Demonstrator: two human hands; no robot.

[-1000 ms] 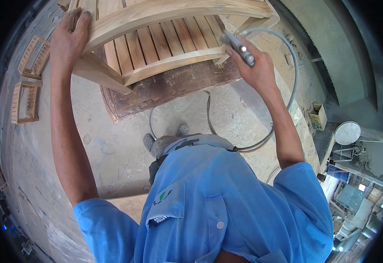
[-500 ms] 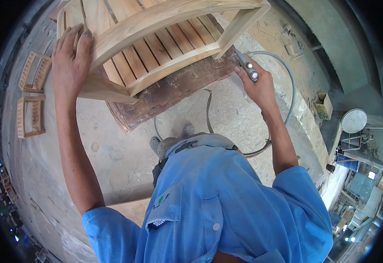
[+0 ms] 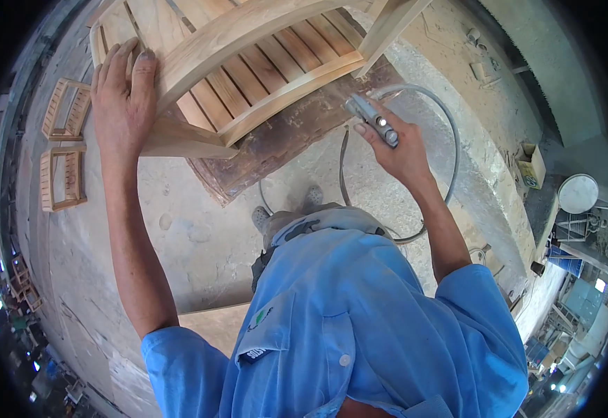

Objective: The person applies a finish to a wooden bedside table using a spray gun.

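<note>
A slatted wooden bench (image 3: 264, 118), pale and with a curved front rail, fills the top of the view. My left hand (image 3: 124, 104) lies over the end of its rail at the left, fingers bent over the wood and thumb along the rail. The underside of that grip is hidden. In my right hand (image 3: 403, 150) is a silver air tool (image 3: 372, 120), gripped with its front pointing up and left. It is held in the air just right of the bench's lower rail, apart from the wood. A grey hose (image 3: 455, 143) loops around beside this hand.
The bench stands on a worn brown-covered support (image 3: 276, 157). Two small slatted wooden pieces (image 3: 66, 108) are on the floor at the left. A cardboard box (image 3: 531, 166) and a round-topped stool (image 3: 578, 193) stand at the right. My shoes (image 3: 311, 197) are below the support.
My right hand has moved left with the air tool, away from the bench leg. The left hand keeps its place on the bench. The whole view has shifted slightly.
</note>
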